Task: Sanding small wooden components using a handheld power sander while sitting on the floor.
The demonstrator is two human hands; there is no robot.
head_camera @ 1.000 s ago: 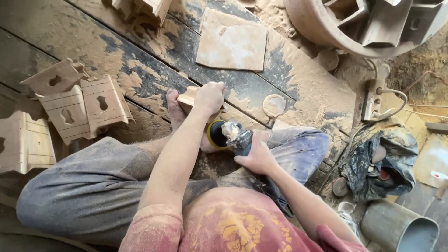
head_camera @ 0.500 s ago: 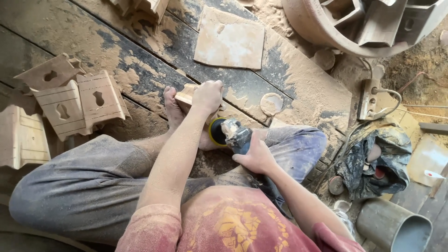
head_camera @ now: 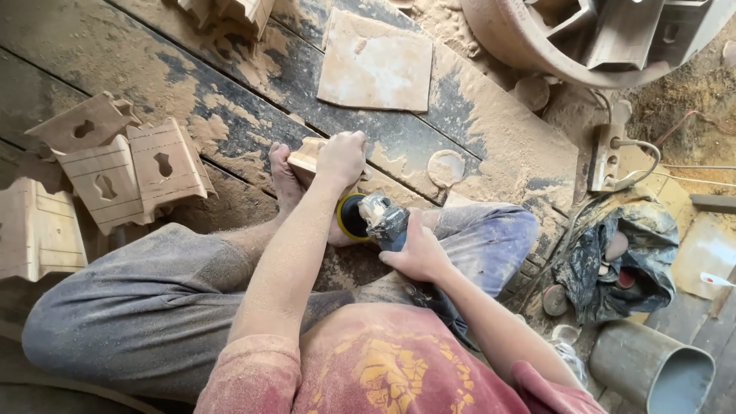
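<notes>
**Sanding a small wooden piece against the foot**

The left hand (head_camera: 341, 157) is closed over a small wooden block (head_camera: 307, 156), fingers curled down across its top so the pale wood shows only to the outer side of the knuckles. Just beneath those fingers the block rests against the bare foot (head_camera: 285, 180), which props it from below. The right hand (head_camera: 418, 249) is wrapped tight around the dusty body of a handheld sander (head_camera: 377, 218); ahead of its fingertips the yellow-rimmed disc (head_camera: 351, 217) sits just under the left wrist, close to the block. Whether the disc touches the wood I cannot tell.

To do this well, I judge the left fingers should stay on top of the block and away from the edge facing the disc, pressing it firmly into the foot so it cannot skip. The right grip should keep the disc flat and light, passing evenly rather than dwelling on one spot, and well clear of the toes.

Further out from the left fingers, a stack of cut wooden pieces with keyhole-shaped openings (head_camera: 130, 172) lies on the sawdust-covered floorboards (head_camera: 230, 100). Beyond the knuckles lies a flat square board (head_camera: 377, 65). Out past the right hand, a crumpled dark bag (head_camera: 629, 261) and a grey pipe (head_camera: 655, 368) sit near the knee.
</notes>
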